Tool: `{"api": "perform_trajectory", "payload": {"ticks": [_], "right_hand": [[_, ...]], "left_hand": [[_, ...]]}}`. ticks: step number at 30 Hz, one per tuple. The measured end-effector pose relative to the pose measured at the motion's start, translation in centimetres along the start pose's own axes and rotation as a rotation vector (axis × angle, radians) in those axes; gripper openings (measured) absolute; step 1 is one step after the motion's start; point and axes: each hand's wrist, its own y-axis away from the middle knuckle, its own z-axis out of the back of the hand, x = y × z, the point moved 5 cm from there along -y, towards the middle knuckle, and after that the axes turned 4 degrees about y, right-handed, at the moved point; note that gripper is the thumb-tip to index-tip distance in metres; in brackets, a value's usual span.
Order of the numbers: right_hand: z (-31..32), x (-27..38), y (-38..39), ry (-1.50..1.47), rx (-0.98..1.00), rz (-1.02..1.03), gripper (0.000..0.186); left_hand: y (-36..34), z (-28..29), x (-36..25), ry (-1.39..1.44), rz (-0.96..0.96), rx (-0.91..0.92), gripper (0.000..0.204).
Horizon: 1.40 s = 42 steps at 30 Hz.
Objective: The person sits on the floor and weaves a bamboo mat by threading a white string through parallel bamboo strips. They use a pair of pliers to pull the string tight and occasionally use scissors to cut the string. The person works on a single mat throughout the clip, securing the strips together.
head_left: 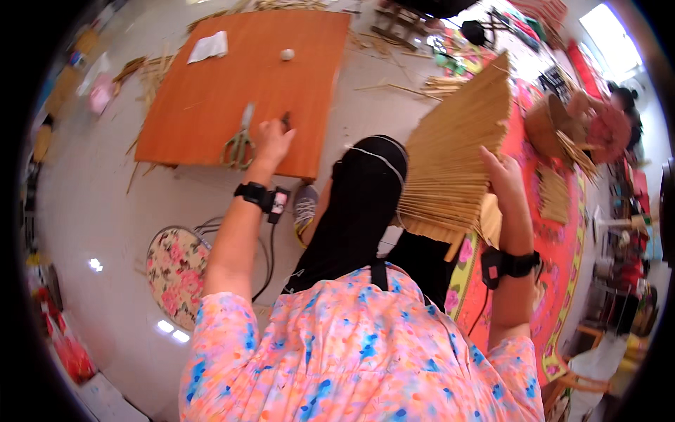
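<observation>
My left hand (274, 141) is over the near right part of an orange-brown wooden table (260, 81), its fingers closed at a small dark object (286, 119) too small to name. Just left of that hand, a pair of scissors (240, 144) with green handles lies with its blades pointing away from me. My right hand (503, 176) grips the right edge of a tan, fan-shaped piece of woven straw (453, 137). This piece stands tilted beside my black-clad knee, its ribs spreading from the narrow lower end. Part of my right hand's grip is hidden.
A white cloth (208, 47) and a small pale ball (287, 54) lie farther back on the table. A flower-patterned round stool (177, 274) stands at left. Loose straw is scattered over the floor. To the right, a red patterned mat (562, 281) holds a basket (547, 126).
</observation>
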Motion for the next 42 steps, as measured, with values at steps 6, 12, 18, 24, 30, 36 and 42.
{"api": "perform_trajectory", "payload": {"ticks": [6, 12, 18, 24, 30, 36, 42], "right_hand": [[0.6, 1.3, 3.6, 0.199, -0.128, 0.106, 0.052], [-0.4, -0.9, 7.7, 0.098, -0.116, 0.145, 0.057], [-1.0, 0.7, 10.6, 0.062, -0.128, 0.131, 0.056], [-1.7, 1.1, 10.5, -0.024, -0.17, 0.167, 0.043], [-2.0, 1.2, 10.6, -0.106, -0.148, 0.115, 0.039], [-1.9, 1.5, 10.6, -0.12, -0.137, 0.103, 0.038], [-2.0, 2.2, 10.8, -0.054, -0.171, 0.124, 0.036]], "left_hand": [[2.3, -3.0, -0.7, -0.37, -0.05, -0.118, 0.037], [1.1, -4.3, 0.2, 1.138, 0.468, 0.333, 0.023], [8.3, 1.7, -17.0, 1.744, 0.344, 0.61, 0.035], [16.1, -0.1, -24.7, 1.327, 0.003, 0.759, 0.007], [18.1, -0.4, -26.6, 1.187, -0.249, 0.684, 0.011], [17.9, 0.6, -27.6, 1.181, -0.293, 0.637, 0.012], [17.9, 0.7, -28.1, 1.031, -0.435, 0.534, 0.012]]}}
